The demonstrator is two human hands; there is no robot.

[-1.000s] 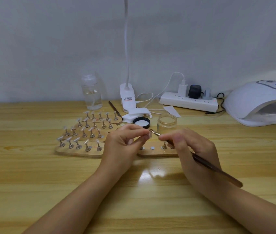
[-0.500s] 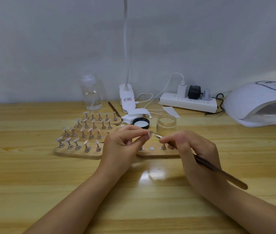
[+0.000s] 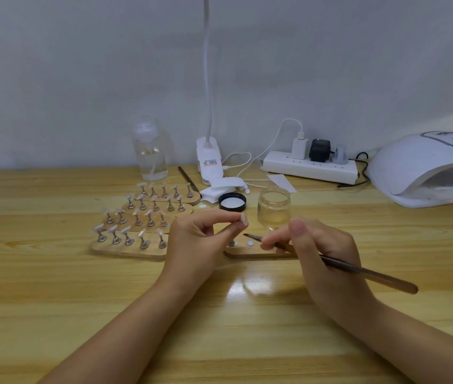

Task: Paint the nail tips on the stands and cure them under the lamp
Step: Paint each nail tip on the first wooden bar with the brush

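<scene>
My left hand (image 3: 200,239) pinches a small stand with a pale nail tip (image 3: 244,219) between thumb and fingers, lifted above the table. Just to its right, my right hand (image 3: 325,253) grips a brown brush (image 3: 364,273); the brush tip points left and sits a little below the nail tip, apart from it. Beneath both hands lies a wooden stand base (image 3: 247,252) with bare round magnets. Several wooden bases with nail tips on metal stands (image 3: 133,236) lie to the left. The white curing lamp (image 3: 425,167) stands at the far right.
An open glass jar (image 3: 274,206) and its black lid (image 3: 232,202) sit behind my hands. A clear bottle (image 3: 150,153), a clip lamp (image 3: 208,159), a second brush (image 3: 187,177) and a power strip (image 3: 309,166) with cables line the back by the wall.
The brush tip has drawn away from the nail tip, down and to the right. My left hand has turned the nail tip slightly upward.
</scene>
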